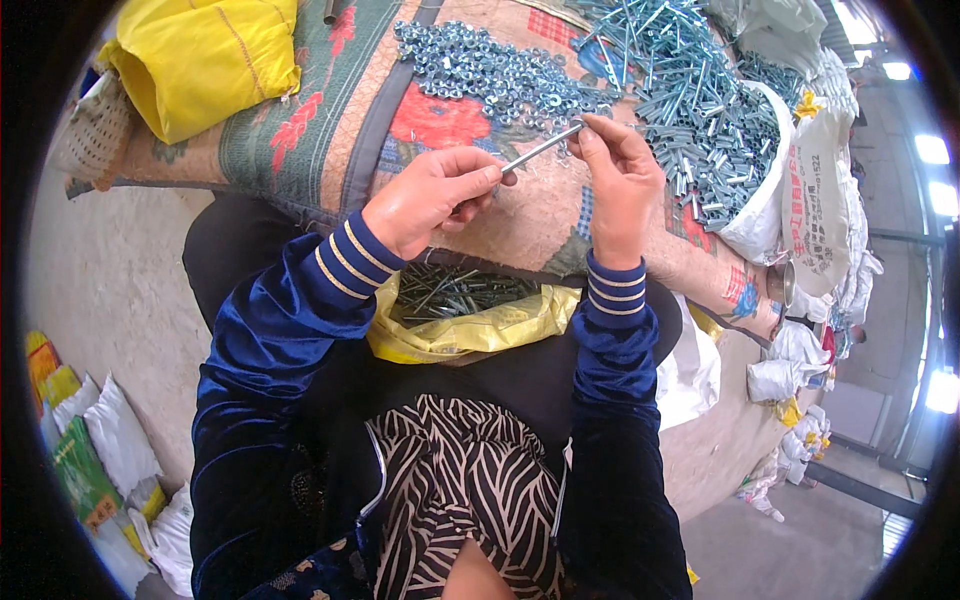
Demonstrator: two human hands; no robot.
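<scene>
A thin silver metal rod [541, 147] spans the gap between my hands, slanting up to the right. My left hand [425, 198] is closed, pinching the rod's lower end between thumb and fingers. My right hand [622, 185] is closed about its upper end; whether a small part sits under those fingertips cannot be made out. Just beyond the hands, a spread of small shiny nuts [490, 75] lies on the patterned cloth [400, 170] covering the table. Metal sleeves [715, 150] are heaped to the right, with long bolts [660, 45] behind them.
In front of my lap a yellow bag [450, 342] holds many dark metal rods [455, 290]. Another yellow bag [205, 60] rests at the far left of the table. A white woven sack [765, 220] lies under the sleeves. Filled bags [120, 430] stand on the floor at left.
</scene>
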